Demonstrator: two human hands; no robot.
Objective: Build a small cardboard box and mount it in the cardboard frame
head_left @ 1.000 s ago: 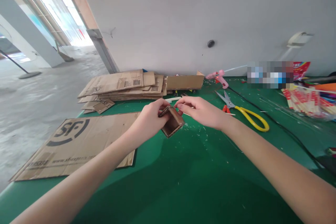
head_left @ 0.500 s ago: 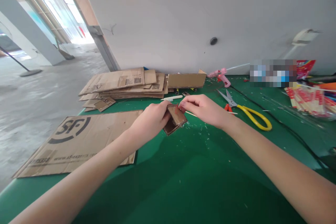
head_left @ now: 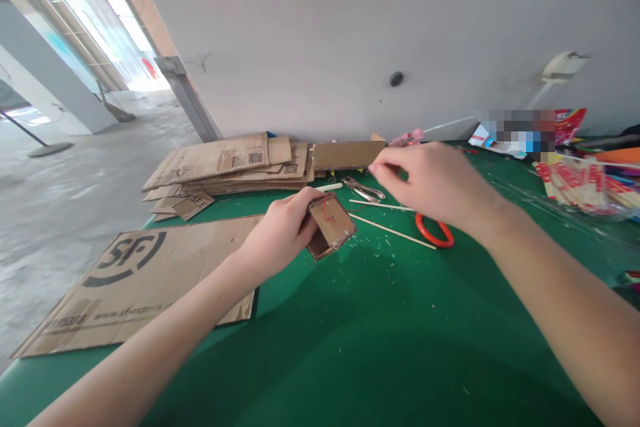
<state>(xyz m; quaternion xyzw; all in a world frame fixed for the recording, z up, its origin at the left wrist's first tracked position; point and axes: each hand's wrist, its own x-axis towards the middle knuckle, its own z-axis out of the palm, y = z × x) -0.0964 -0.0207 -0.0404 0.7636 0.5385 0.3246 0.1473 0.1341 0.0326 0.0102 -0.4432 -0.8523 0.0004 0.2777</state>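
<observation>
At the fingertips of the left hand (head_left: 280, 227), which is clamped on its near edge, a small cardboard box (head_left: 339, 225) tilts above the tabletop (head_left: 345, 347), a red thread (head_left: 329, 208) lying across its upper face. To the right of it the right hand (head_left: 433, 177) hangs apart from the box, thumb and finger bent near each other; whether they pinch anything I cannot tell. Below that hand lie thin sticks (head_left: 395, 232) and an orange handle (head_left: 436, 243). The step looks like handling the thread on the box; further work there would call for a steady left grip.
</observation>
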